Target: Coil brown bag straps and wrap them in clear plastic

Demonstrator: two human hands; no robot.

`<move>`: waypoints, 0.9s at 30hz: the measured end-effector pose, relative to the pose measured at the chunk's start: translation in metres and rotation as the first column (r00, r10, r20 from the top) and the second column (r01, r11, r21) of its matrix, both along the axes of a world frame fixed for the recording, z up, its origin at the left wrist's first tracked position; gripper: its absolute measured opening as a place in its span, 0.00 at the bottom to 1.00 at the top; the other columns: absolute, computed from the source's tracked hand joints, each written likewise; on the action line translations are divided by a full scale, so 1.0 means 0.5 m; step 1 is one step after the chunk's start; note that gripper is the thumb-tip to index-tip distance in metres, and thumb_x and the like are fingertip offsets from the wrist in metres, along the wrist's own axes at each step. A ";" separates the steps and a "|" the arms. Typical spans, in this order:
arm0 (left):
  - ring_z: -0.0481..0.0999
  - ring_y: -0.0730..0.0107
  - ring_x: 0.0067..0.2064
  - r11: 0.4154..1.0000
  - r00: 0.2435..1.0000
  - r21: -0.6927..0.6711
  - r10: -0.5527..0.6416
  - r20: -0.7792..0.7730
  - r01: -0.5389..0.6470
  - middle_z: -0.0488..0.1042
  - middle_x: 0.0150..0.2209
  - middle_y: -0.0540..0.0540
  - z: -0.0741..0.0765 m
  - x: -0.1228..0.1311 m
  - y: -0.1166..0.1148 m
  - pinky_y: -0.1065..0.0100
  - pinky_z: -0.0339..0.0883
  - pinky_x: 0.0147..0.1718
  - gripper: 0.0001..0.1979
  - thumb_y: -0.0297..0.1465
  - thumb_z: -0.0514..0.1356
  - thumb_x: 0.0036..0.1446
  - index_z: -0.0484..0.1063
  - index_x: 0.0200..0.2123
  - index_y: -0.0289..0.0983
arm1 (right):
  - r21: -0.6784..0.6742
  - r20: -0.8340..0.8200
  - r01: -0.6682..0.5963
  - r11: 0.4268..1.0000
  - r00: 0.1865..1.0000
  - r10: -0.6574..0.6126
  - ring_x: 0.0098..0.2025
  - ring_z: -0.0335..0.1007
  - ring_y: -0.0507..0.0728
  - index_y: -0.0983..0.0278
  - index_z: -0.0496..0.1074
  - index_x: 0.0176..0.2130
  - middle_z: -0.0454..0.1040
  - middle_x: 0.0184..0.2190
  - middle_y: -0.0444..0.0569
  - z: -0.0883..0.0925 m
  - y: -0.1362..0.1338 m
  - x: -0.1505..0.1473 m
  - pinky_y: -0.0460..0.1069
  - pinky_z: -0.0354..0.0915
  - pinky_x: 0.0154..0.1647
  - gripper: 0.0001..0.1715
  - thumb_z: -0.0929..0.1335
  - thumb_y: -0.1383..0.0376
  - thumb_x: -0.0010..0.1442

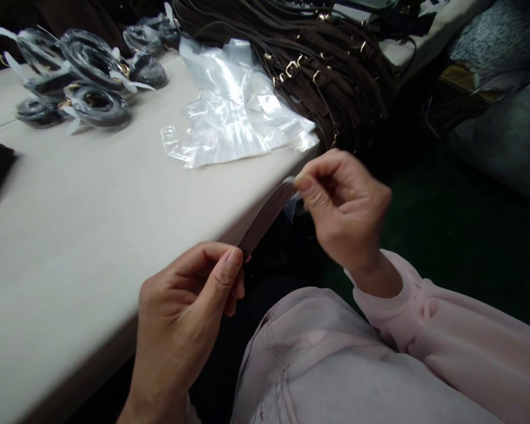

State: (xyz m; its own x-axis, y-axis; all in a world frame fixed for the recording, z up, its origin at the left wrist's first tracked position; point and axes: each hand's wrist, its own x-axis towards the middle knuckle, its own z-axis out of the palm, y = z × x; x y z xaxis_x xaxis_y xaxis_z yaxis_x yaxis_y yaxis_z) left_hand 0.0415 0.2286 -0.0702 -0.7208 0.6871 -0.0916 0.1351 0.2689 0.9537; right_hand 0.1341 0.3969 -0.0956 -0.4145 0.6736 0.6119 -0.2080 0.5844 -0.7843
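A short dark brown strap (268,217) is stretched at a slant between my two hands, just off the table's front edge. My left hand (192,306) pinches its lower end between thumb and fingers. At the upper end, my right hand (344,206) is closed, with thumb and fingertips on the strap's tip, where something pale shows. Beyond the hands, a pile of clear plastic bags (234,112) lies near the table's edge.
Coiled straps in plastic wrap (97,106) sit on the pale table (79,235) at the back left. Many brown straps with gold buckles (327,76) are heaped at the back. Large wrapped bundles (503,129) stand at the right.
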 end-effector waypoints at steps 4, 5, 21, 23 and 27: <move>0.61 0.79 0.18 0.992 0.988 -0.014 0.123 -0.098 -0.124 0.68 0.17 0.54 0.040 0.000 0.005 0.75 0.51 0.15 0.09 0.37 0.64 0.56 0.75 0.27 0.39 | -0.067 0.082 -0.238 0.969 0.967 0.243 0.26 0.64 0.50 0.65 0.72 0.32 0.68 0.26 0.45 -0.003 -0.038 -0.004 0.46 0.64 0.26 0.14 0.70 0.57 0.62; 0.61 0.79 0.18 0.991 0.984 -0.048 0.119 -0.131 -0.126 0.67 0.17 0.54 0.045 -0.004 0.002 0.75 0.50 0.15 0.09 0.37 0.65 0.55 0.75 0.26 0.39 | -0.110 0.074 -0.249 0.962 0.963 0.257 0.26 0.63 0.50 0.65 0.71 0.32 0.68 0.26 0.44 -0.004 -0.038 -0.005 0.45 0.64 0.26 0.15 0.70 0.56 0.62; 0.61 0.78 0.20 0.995 0.987 -0.082 0.038 -0.155 -0.051 0.64 0.17 0.54 0.024 -0.007 0.005 0.73 0.53 0.18 0.12 0.38 0.61 0.59 0.73 0.26 0.38 | 0.024 0.043 -0.029 0.999 0.999 0.028 0.28 0.65 0.52 0.63 0.71 0.33 0.68 0.27 0.45 0.012 -0.015 -0.018 0.48 0.66 0.29 0.11 0.69 0.59 0.64; 0.61 0.78 0.20 0.996 0.985 -0.066 0.050 -0.163 -0.061 0.65 0.17 0.55 0.028 -0.011 0.011 0.73 0.53 0.18 0.12 0.37 0.62 0.58 0.73 0.25 0.38 | 0.049 0.066 -0.065 0.997 0.996 0.061 0.29 0.65 0.53 0.63 0.71 0.32 0.69 0.28 0.46 0.010 -0.021 -0.020 0.49 0.66 0.30 0.11 0.69 0.59 0.64; 0.61 0.79 0.19 0.996 0.977 -0.087 0.009 -0.211 -0.028 0.65 0.17 0.55 0.032 -0.022 0.026 0.74 0.54 0.17 0.12 0.36 0.62 0.58 0.72 0.24 0.38 | 0.050 0.082 -0.168 0.985 0.983 0.164 0.30 0.65 0.53 0.64 0.71 0.31 0.69 0.28 0.46 0.000 -0.035 -0.027 0.48 0.66 0.31 0.12 0.70 0.59 0.63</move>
